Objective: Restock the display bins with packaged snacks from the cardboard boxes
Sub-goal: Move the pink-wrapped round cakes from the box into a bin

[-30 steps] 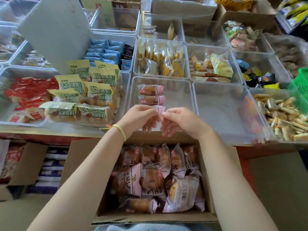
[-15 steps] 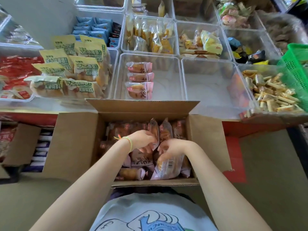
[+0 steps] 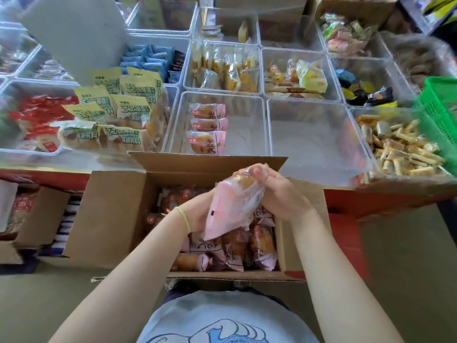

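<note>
An open cardboard box (image 3: 111, 219) in front of me holds several pink-wrapped pastry packs (image 3: 247, 246). Above the box both hands hold one pink pastry pack (image 3: 232, 206), back side up. My left hand (image 3: 197, 211) grips its lower left edge and is partly hidden behind it. My right hand (image 3: 279, 191) grips its upper right end. Just beyond the box stands a clear display bin (image 3: 247, 127) with three of the same packs (image 3: 206, 128) stacked along its left side.
A clear bin (image 3: 314, 134) to the right holds nothing. Green-labelled bread packs (image 3: 118, 115) fill the bin on the left, wrapped sticks (image 3: 400, 147) the one on the right. A green basket (image 3: 440, 115) stands at the right edge. More boxes (image 3: 32, 214) sit low left.
Both hands left the display bin, dipped into the cardboard box, and now lift one pink pack out of it. The bin gained a third pack.
</note>
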Demonstrator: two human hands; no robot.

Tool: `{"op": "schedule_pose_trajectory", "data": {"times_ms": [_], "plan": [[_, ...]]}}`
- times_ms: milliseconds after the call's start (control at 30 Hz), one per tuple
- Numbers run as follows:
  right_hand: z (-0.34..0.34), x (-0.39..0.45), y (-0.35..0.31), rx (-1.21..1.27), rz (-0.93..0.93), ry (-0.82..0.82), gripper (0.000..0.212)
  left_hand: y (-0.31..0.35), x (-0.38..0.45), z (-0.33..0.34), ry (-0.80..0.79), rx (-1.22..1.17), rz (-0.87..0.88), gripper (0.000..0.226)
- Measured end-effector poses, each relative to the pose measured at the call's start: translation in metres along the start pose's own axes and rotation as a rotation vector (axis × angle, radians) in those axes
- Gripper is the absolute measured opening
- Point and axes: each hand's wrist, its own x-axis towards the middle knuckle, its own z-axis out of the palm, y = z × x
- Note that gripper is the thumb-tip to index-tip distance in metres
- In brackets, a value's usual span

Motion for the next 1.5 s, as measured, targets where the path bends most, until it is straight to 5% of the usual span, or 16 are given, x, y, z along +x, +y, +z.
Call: {"op": "schedule_pose_trajectory", "data": {"times_ms": [100,200,300,400,500,800,933,1133,1500], "plan": [[0.014,-0.001,-0.023,0.161,-0.106,-0.070,0.029,0.029,-0.004,0.003,-0.067,-0.151,0.151,0.025],[0.024,-0.005,-0.047,0.184,-0.212,-0.028,0.033,0.052,0.000,0.000,-0.033,-0.324,0.122,0.026],[0.023,-0.009,-0.071,0.040,-0.208,0.142,0.045,0.059,-0.006,-0.011,-0.140,-0.476,0.252,0.052],[0.013,-0.011,-0.084,-0.084,-0.130,0.195,0.065,0.076,-0.001,-0.020,0.183,-0.434,0.455,0.076],[0.010,-0.007,-0.090,-0.163,-0.089,0.102,0.087,0.094,-0.003,-0.024,0.425,-0.424,0.568,0.072],[0.005,0.050,-0.106,-0.517,-0.205,0.404,0.032,0.111,0.006,-0.062,0.615,-0.224,0.675,0.046],[0.004,0.088,-0.124,-0.671,-0.321,0.446,0.034,0.129,0.017,-0.098,0.619,0.025,0.744,0.033],[0.006,0.143,-0.107,-0.850,-0.048,0.412,0.024,0.126,0.048,-0.145,0.604,0.548,0.497,0.064],[0.022,0.221,-0.053,-1.037,0.586,0.241,0.039,0.112,0.105,-0.188,0.409,1.379,-0.082,0.033]]}}
